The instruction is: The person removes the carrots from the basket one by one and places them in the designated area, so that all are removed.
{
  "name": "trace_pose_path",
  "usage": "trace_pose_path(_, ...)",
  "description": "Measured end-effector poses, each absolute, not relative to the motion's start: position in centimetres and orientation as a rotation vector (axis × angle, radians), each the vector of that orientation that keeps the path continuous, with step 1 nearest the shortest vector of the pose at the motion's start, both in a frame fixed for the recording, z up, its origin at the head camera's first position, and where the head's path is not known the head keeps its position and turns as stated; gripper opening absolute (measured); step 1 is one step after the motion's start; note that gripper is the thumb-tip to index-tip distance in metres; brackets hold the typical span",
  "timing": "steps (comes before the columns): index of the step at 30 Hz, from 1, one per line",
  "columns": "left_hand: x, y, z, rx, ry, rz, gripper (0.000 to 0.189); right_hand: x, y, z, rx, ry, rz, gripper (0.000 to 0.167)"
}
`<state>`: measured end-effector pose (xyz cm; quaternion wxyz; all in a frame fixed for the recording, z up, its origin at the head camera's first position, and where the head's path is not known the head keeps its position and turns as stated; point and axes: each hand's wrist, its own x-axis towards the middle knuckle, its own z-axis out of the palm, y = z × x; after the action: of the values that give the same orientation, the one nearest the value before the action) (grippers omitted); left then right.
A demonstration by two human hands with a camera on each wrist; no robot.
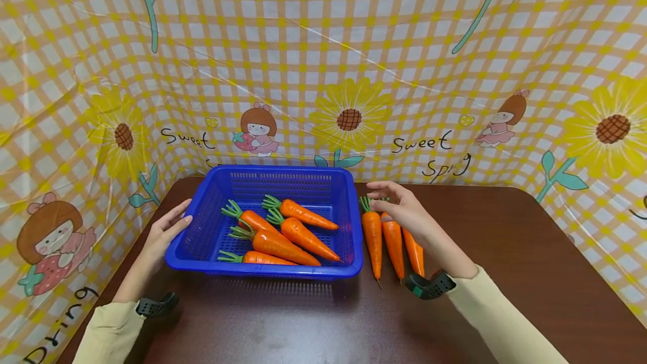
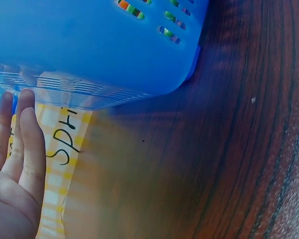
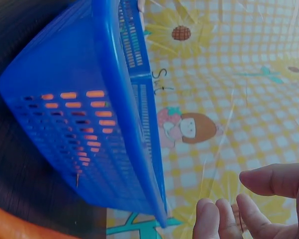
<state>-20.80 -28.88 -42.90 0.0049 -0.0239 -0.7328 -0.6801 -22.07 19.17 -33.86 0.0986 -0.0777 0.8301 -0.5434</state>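
A blue plastic basket (image 1: 263, 271) stands on the table with several carrots (image 1: 303, 235) lying inside, green stem stubs toward the left. My left hand (image 1: 158, 240) is at the basket's left rim, its fingers nearly straight against the outside; the left wrist view shows these fingers (image 2: 32, 144) beside the mesh wall. To the right of the basket, three carrots (image 1: 372, 235) lie side by side, tips toward me. Above their stem ends hovers my right hand (image 1: 404, 209), thumb and fingers apart and nothing between them, partly hiding the rightmost carrot. In the right wrist view its fingers (image 3: 258, 219) are clear of the basket.
Underneath is a dark brown wooden table (image 1: 283, 324). A checked cloth (image 1: 323, 32) with sunflowers and cartoon figures hangs behind the table and along both sides. The basket's far rim is close to the back cloth.
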Motion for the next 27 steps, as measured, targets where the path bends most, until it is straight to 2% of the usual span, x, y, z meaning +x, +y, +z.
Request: trace_pose_path(27, -21.0, -28.9, -43.0, -0.070, -2.322, -2.089, 0.057, -23.8, 11.8, -32.6, -0.415, 2.340, -1.434, 0.044)
